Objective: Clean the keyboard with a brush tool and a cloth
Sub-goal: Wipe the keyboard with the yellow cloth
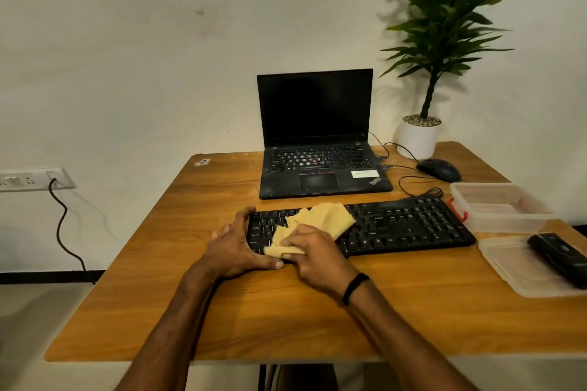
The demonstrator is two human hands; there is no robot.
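The left hand (235, 247) grips the left end of the black keyboard (413, 225), the right hand (314, 255) clutches the yellow cloth (320, 217) bunched on the keyboard's left keys, and a black tool (559, 255) lies on a clear lid (514, 273) right of the keyboard.
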